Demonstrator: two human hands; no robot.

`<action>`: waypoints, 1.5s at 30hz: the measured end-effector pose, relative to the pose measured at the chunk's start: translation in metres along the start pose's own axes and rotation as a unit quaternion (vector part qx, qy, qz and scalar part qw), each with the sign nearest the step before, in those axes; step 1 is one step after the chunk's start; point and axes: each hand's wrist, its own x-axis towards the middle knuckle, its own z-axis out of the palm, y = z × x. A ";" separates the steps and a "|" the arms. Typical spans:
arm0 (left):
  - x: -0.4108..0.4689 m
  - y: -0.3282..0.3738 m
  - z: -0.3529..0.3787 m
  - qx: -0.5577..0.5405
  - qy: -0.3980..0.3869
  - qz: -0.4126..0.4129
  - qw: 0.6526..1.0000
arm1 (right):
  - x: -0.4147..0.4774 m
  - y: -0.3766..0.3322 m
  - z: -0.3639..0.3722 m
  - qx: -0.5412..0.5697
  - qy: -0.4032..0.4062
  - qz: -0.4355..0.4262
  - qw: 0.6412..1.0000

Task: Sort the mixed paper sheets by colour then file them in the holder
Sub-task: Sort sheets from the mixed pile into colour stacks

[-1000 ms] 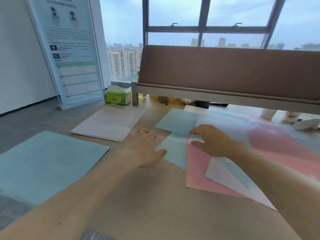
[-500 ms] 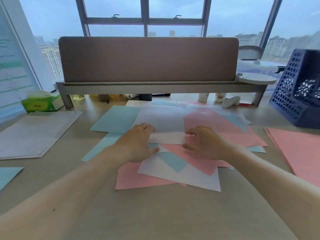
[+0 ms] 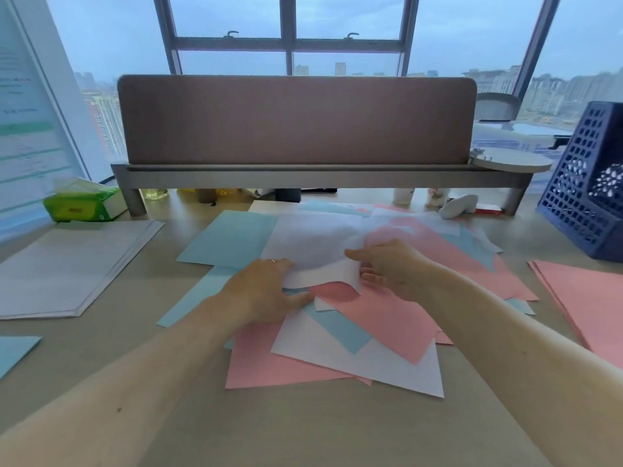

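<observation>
The mixed pile of paper sheets (image 3: 340, 358) lies spread in the middle of the desk (image 3: 303, 429), pink, blue and white leaves overlapping at all angles, and both hands are on it from the near side. On top, toward the far side of the pile, lies a white sheet (image 3: 310, 241), and the hands meet at its near edge.

The right hand (image 3: 391, 267) pinches that sheet's near right corner: the thumb lies over the top and the fingers curl beneath, so the corner is lifted and bowed upward off a pink sheet (image 3: 384, 318) under it. The left hand (image 3: 263, 291) lies low at the near left corner of the same white sheet, fingers fairly straight (one wears a ring) and the thumb stretched out to the right across the pile. Its fingertips reach the paper's edge; whether they slip under it I cannot tell.

A blue sheet (image 3: 229, 237) sticks out of the pile just beyond the left hand.

Three sorted lots sit apart from the pile: a pink stack (image 3: 593, 308) on the right, near the right forearm, a white stack (image 3: 67, 264) on the left, and a blue one (image 3: 13, 352) at the near left edge of the view, mostly cut off. The holder (image 3: 580, 197), a dark blue mesh box, stands at the far right of the desk, well apart from both hands.

A green tissue pack (image 3: 84, 203) sits at the far left, beside the leg of the brown desk screen (image 3: 296, 119).
</observation>
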 end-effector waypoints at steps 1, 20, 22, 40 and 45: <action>0.003 -0.002 -0.001 -0.007 -0.002 0.000 1.000 | 0.001 -0.003 0.001 0.018 -0.003 0.010 1.000; 0.027 -0.081 -0.046 -0.552 0.072 -0.247 0.793 | 0.015 -0.050 0.068 -0.017 -0.001 -0.140 0.990; 0.020 -0.105 -0.058 -0.549 0.096 -0.254 0.790 | 0.016 -0.051 0.094 -0.001 -0.019 -0.133 0.991; -0.102 -0.377 -0.106 -0.146 0.233 -0.333 0.902 | 0.029 -0.031 0.392 -0.158 -0.133 -0.126 0.970; -0.104 -0.399 -0.111 -0.113 0.254 -0.328 0.903 | 0.026 -0.033 0.408 -0.222 -0.127 -0.135 0.957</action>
